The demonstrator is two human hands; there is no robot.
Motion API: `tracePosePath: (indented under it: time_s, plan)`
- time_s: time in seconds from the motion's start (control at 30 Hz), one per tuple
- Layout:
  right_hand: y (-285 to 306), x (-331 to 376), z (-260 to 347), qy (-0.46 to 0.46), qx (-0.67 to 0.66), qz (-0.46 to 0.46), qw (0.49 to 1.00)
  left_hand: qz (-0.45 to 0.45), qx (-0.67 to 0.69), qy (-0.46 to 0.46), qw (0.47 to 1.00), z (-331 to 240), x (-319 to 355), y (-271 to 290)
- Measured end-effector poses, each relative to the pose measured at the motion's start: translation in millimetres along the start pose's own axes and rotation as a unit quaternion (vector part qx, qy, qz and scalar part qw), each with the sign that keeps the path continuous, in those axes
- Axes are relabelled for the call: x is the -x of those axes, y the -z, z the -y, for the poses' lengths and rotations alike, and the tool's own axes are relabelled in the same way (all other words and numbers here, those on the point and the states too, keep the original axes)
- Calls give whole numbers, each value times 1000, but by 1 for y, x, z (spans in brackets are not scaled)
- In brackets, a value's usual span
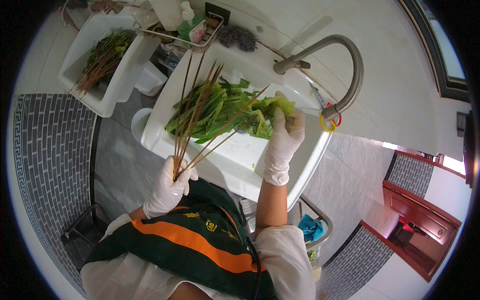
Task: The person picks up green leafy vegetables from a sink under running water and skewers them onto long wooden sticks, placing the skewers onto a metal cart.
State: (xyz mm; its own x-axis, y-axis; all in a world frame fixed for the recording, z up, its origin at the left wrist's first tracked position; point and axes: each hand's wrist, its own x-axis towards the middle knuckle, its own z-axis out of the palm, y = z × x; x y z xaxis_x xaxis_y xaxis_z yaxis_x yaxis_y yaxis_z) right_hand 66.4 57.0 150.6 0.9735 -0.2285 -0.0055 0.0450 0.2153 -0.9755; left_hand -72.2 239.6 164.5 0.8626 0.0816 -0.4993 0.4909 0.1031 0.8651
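My left hand, in a white glove, is closed round the lower ends of several thin brown skewers. The skewers fan upward, and two lean right across the sink toward the greens. My gloved right hand pinches a pale green lettuce leaf at the right end of the pile. One skewer tip ends close to this leaf; whether it pierces the leaf I cannot tell. Loose long leafy greens lie in the white sink between and beyond my hands.
A grey faucet arches over the sink's right side, with red-and-yellow-handled scissors below it. At the back stand a pump bottle and a dark scouring pad. A white basin on the left holds skewered greens. A blue cloth hangs at lower right.
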Motion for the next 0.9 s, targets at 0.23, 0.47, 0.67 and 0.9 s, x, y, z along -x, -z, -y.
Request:
tracePosePath:
  time_s: [0.23,0.47,0.67,0.9]
  plan:
    - [3,0,-1,-11,-11,-35,999,3,1,-5,1000,1,0,-2]
    - [4,-1,-1,-7,-10,-40,999,9,-7,-16,1000,-2,-1,-4]
    - [7,-3,-2,-13,0,-47,999,9,-5,-11,1000,-2,-1,-5]
    - [6,-4,-3,11,21,-31,999,7,-5,-12,1000,-2,-3,-7]
